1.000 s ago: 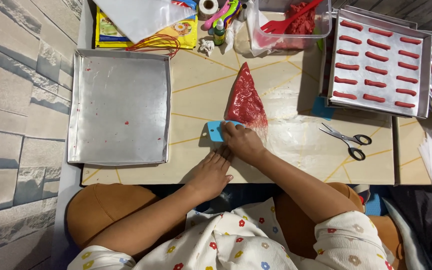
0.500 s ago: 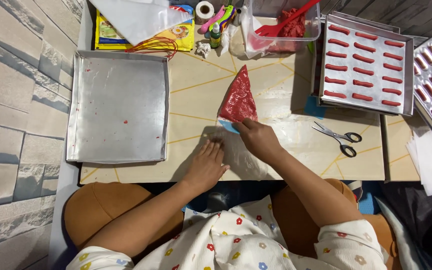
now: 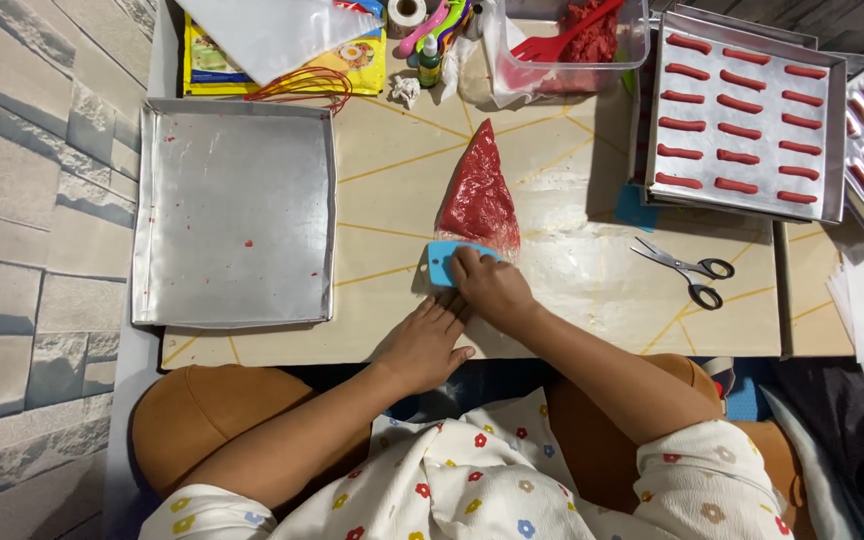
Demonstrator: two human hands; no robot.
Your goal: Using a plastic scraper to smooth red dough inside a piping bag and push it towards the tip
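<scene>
A clear piping bag filled with red dough lies on the table, tip pointing away from me. My right hand grips a small blue scraper and presses it on the bag's wide near end. Flat on the bag's empty plastic tail near the table's front edge rests my left hand, fingers together.
An empty foil-lined tray sits at the left. Two trays of red piped sticks stand at the right, scissors in front of them. A clear tub of red dough with a spatula, bottles and packets line the back edge.
My right hand slid the blue scraper forward against the bag, then drew it back toward me. My left hand stayed pressed on the bag's tail.
</scene>
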